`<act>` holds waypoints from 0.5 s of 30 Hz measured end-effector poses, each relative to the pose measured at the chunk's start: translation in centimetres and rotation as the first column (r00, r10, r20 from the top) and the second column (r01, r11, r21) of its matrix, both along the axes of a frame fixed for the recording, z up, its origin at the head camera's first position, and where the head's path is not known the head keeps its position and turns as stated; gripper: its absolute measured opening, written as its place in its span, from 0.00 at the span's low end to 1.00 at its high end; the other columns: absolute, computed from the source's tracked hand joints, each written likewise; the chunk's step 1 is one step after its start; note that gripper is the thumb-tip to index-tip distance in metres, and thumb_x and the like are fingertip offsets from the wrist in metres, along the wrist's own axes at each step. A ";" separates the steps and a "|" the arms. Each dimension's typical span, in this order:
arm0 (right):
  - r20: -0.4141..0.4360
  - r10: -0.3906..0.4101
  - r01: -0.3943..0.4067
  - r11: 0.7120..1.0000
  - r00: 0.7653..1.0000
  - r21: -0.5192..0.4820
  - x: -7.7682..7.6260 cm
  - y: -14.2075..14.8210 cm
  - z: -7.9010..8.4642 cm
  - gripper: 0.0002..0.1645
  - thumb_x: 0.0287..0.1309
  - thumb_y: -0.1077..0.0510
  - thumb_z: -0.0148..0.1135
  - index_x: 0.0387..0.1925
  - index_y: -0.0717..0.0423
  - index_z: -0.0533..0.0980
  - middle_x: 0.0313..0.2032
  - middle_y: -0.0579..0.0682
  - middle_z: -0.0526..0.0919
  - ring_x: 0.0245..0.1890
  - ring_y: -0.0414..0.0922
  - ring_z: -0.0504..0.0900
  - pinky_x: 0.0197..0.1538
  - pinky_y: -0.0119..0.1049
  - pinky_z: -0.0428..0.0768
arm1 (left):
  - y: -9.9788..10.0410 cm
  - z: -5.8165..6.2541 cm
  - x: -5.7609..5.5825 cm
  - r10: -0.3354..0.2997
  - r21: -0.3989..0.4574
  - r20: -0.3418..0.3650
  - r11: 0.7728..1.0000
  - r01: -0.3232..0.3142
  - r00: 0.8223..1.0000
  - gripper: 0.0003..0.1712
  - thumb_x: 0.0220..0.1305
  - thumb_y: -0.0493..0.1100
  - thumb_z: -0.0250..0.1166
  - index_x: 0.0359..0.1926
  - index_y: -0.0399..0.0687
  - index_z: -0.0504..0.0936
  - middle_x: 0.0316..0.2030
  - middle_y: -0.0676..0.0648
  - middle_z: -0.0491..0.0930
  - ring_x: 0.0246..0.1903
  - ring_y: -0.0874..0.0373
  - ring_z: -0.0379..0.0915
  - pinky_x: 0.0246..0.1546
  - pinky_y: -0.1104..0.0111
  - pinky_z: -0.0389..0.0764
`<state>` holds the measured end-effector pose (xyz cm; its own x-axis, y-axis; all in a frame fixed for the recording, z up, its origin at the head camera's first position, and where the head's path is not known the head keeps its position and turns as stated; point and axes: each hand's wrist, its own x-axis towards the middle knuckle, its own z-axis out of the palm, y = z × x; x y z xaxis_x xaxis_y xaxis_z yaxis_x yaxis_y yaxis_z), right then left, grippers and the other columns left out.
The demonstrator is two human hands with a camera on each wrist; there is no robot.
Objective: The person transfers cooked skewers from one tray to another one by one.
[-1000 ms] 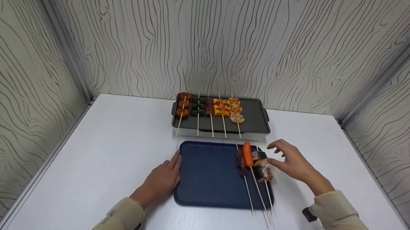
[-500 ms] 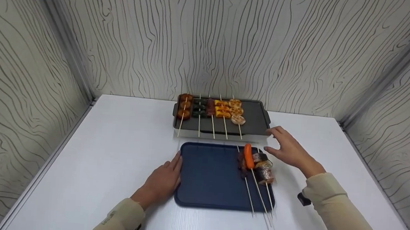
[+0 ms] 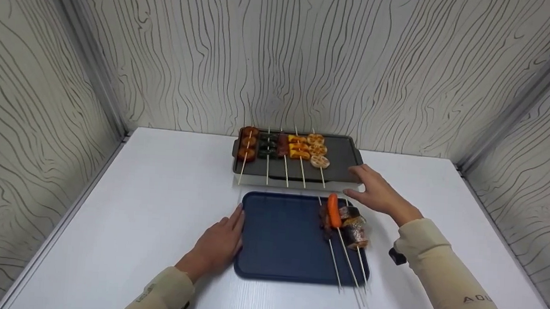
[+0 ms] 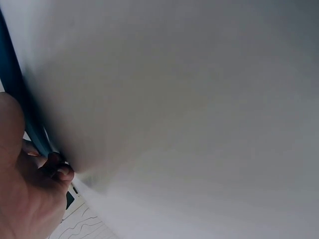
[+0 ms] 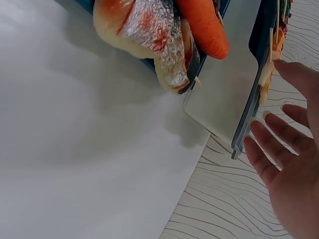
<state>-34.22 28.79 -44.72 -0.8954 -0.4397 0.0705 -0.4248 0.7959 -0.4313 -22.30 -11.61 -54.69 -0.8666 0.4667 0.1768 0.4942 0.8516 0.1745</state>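
Note:
My left hand (image 3: 219,242) rests against the left rim of a dark blue tray (image 3: 279,241), fingers stretched along it. In the left wrist view that hand (image 4: 30,199) is partly cut off beside the tray edge (image 4: 12,74). At the tray's right side lie a dark meat skewer (image 3: 326,222), an orange-red sausage skewer (image 3: 333,210) and a skewer of silvery-skinned chunks (image 3: 355,233). My right hand (image 3: 380,192) hovers at the front right corner of a black grill plate (image 3: 339,153), fingers spread and holding nothing. Its fingers (image 5: 279,134) overlap the grill's edge in the right wrist view.
Several skewers lie side by side on the grill: brown rounds (image 3: 248,142), dark green pieces (image 3: 268,147), dark red meat (image 3: 282,145), yellow pieces (image 3: 298,147) and lotus root slices (image 3: 317,150). Their sticks overhang its front. Wood-patterned walls (image 3: 281,54) enclose the white table (image 3: 173,177).
My right hand has moved from beside the silvery-skinned skewer, up and then left to the grill's front right corner. The left hand stays at the tray rim.

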 end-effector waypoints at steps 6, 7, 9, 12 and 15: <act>0.035 0.006 -0.002 0.995 0.999 -0.096 -1.1 -1.5 -0.4 0.34 0.69 0.54 0.64 0.68 0.71 0.68 0.54 0.66 0.78 0.52 0.60 0.79 0.55 0.60 0.77 | -0.2 -0.2 0.0 -0.007 0.006 -0.018 1.000 0.007 1.000 0.31 0.75 0.42 0.52 0.72 0.26 0.64 0.75 0.32 0.60 0.58 0.39 0.75 0.53 0.51 0.80; 0.045 0.001 0.004 0.994 0.999 -0.113 -1.2 -1.8 -0.5 0.33 0.69 0.55 0.64 0.67 0.71 0.68 0.54 0.66 0.79 0.52 0.60 0.80 0.55 0.60 0.78 | -0.2 -0.2 -0.1 -0.009 0.008 -0.016 1.000 0.009 1.000 0.32 0.75 0.42 0.53 0.72 0.26 0.64 0.75 0.32 0.60 0.58 0.38 0.75 0.53 0.51 0.80; 0.058 0.002 0.006 0.990 0.998 -0.139 -1.5 -2.2 -0.5 0.31 0.69 0.56 0.64 0.65 0.72 0.70 0.51 0.66 0.80 0.50 0.60 0.81 0.54 0.59 0.79 | -0.3 -0.4 -0.1 -0.011 0.004 -0.014 1.000 0.011 1.000 0.31 0.76 0.42 0.52 0.72 0.26 0.64 0.75 0.32 0.59 0.58 0.38 0.75 0.54 0.51 0.80; 0.063 0.014 -0.004 0.987 0.998 -0.159 -1.8 -2.9 -0.5 0.28 0.68 0.58 0.63 0.63 0.73 0.72 0.51 0.67 0.82 0.49 0.60 0.82 0.52 0.59 0.80 | -0.2 -0.5 -0.3 -0.008 -0.006 -0.012 1.000 0.008 1.000 0.31 0.76 0.42 0.51 0.73 0.26 0.64 0.75 0.32 0.59 0.58 0.40 0.75 0.53 0.52 0.80; 0.058 0.018 -0.009 0.987 0.998 -0.163 -2.1 -3.4 -0.6 0.26 0.68 0.60 0.63 0.61 0.73 0.73 0.51 0.67 0.82 0.48 0.60 0.83 0.51 0.59 0.80 | 0.0 -0.6 -0.3 -0.005 -0.014 -0.006 1.000 0.005 1.000 0.31 0.76 0.42 0.50 0.73 0.27 0.63 0.76 0.33 0.59 0.57 0.42 0.75 0.52 0.53 0.81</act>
<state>-36.37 25.35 -45.30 -0.8942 -0.4386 0.0895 -0.4051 0.7077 -0.5788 -22.62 -11.60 -55.24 -0.8633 0.4733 0.1752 0.4992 0.8517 0.1592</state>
